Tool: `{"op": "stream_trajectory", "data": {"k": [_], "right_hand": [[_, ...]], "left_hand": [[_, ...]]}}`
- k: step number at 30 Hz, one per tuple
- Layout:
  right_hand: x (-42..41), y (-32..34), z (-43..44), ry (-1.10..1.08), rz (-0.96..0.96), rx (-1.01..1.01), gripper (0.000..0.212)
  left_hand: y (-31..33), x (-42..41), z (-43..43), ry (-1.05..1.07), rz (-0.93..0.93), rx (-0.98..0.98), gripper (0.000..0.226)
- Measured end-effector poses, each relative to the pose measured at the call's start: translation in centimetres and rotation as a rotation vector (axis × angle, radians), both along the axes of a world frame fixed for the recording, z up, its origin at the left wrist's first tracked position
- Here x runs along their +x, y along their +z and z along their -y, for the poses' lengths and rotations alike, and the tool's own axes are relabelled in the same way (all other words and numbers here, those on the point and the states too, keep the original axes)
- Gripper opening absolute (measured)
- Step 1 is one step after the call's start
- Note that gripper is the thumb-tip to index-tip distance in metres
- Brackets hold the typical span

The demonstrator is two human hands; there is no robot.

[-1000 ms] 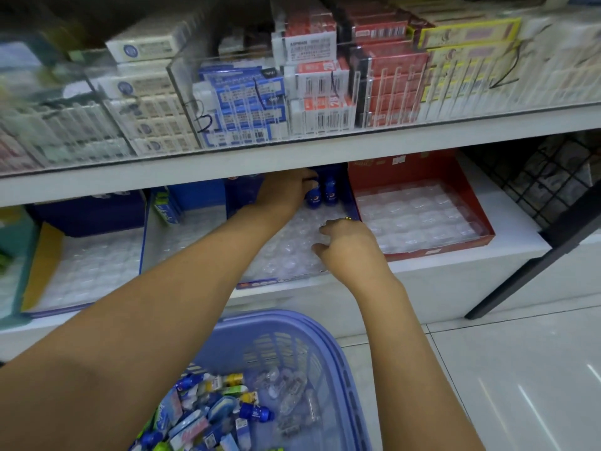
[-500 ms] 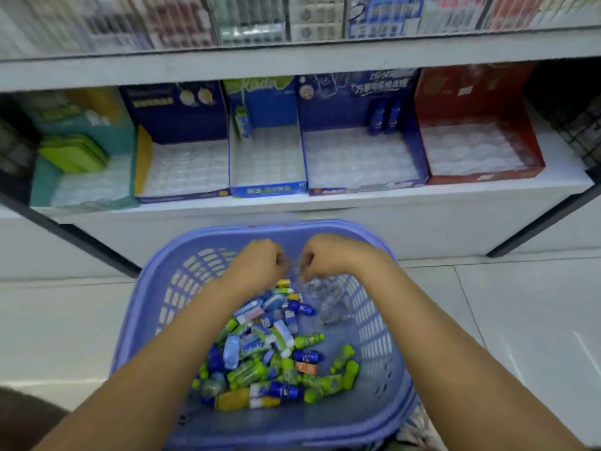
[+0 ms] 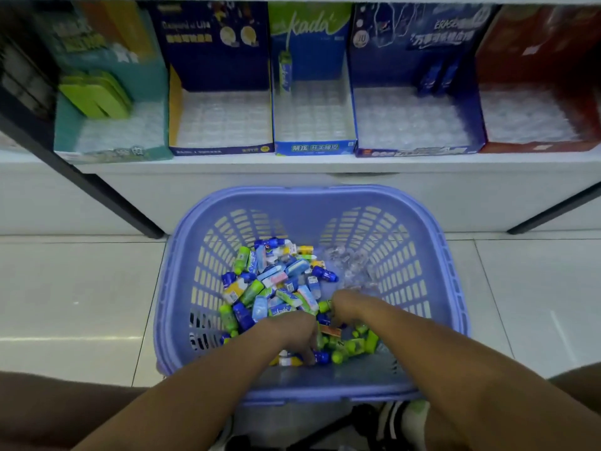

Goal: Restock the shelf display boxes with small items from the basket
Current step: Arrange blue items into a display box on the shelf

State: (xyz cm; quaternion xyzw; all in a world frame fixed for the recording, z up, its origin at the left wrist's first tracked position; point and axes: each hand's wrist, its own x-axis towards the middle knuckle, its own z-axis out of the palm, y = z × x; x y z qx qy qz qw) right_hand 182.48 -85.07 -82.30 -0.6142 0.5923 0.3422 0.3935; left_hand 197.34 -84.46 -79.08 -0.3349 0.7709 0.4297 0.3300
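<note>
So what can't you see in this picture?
All in the head view:
- Left hand: its fingers dig into the items, and its own back hides any hold.
- Right hand: fingertips are buried in the pile, so its hold is unclear.
- Red box: cut off by the right edge.
- Clear pieces in the basket: too blurred to identify.
- Two blue bottles: labels too blurred and small.

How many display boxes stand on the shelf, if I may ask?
5, left to right: teal box, navy box, kada box, blue box, red box; more may lie off-frame.
</note>
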Motion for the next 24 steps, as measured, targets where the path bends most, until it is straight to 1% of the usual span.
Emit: {"op": "stream_trajectory", "data": {"k": [2, 4, 6, 9, 12, 14, 16, 19, 21, 22, 24], "right_hand": [[0.1, -0.5, 0.0, 0.044, -0.017, -0.026, 0.039], [0.0, -0.6, 0.2, 0.056, -0.013, -0.056, 0.041], [-0.2, -0.7, 0.4, 0.067, -0.008, -0.078, 0.044], [-0.1, -0.6, 0.4, 0.07, -0.001, -0.049, 0.04], [-0.3, 0.7, 1.2, -0.024, 0.052, -0.017, 0.031], [-0.8, 2.7, 2.7, -0.144, 0.15, -0.01, 0.023], [-1.6, 5.8, 4.8, -0.298, 0.266, -0.042, 0.026], [-3.8, 11.6, 7.3, -0.433, 0.435, -0.195, 0.031], [-5.8, 15.0, 8.1, -0.57, 0.582, -0.32, 0.028], [-6.7, 16.4, 8.3, -0.711, 0.694, -0.35, 0.025], [-7.6, 18.8, 8.4, -1.076, 0.996, -0.378, 0.022]], "left_hand": [[0.0, -0.2, 0.2, -0.012, 0.033, 0.013, 0.033], [0.2, -0.4, 0.6, 0.02, 0.062, 0.017, 0.038], [0.8, -0.3, 1.5, 0.092, 0.05, 0.047, 0.034], [2.7, 0.3, 3.6, 0.302, -0.066, 0.162, 0.023], [5.6, 1.6, 6.1, 0.54, -0.213, 0.211, 0.027], [7.6, 2.3, 7.7, 0.724, -0.319, 0.233, 0.03], [10.1, 2.7, 9.1, 0.836, -0.428, 0.24, 0.028], [13.9, 2.4, 10.5, 0.929, -0.576, 0.167, 0.02], [16.1, 1.4, 11.1, 1.022, -0.68, 0.12, 0.012], [17.1, 0.7, 11.3, 1.071, -0.739, 0.106, 0.011], [18.7, -1.2, 11.5, 1.176, -0.874, 0.107, 0.011]]}}
